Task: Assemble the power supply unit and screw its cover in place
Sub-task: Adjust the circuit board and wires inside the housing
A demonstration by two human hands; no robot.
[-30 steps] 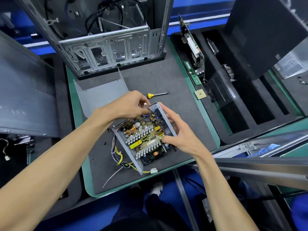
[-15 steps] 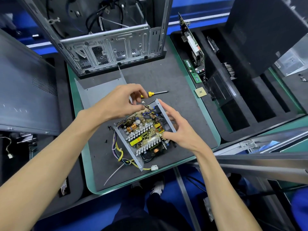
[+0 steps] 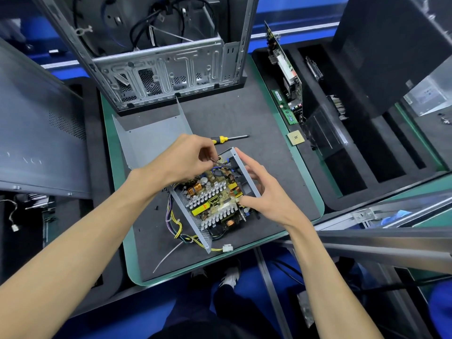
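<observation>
Both hands work the open power supply [image 3: 215, 204] — left hand [image 3: 186, 157] pinches wires [image 3: 216, 162], right hand [image 3: 264, 192] grips its wall

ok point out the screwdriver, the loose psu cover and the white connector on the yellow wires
screwdriver [image 3: 222, 138], head view, on its yellow handle.
psu cover [image 3: 151, 140], head view, on the flat grey panel lying on the mat.
white connector [image 3: 227, 248], head view, on the plug body at the wire ends.

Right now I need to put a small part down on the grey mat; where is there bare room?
Bare mat lies right of the open power supply, between the screwdriver and the mat's right edge. More lies near the front left corner, left of the yellow cables. It is crowded at the back left, where the loose cover meets the computer case.
</observation>
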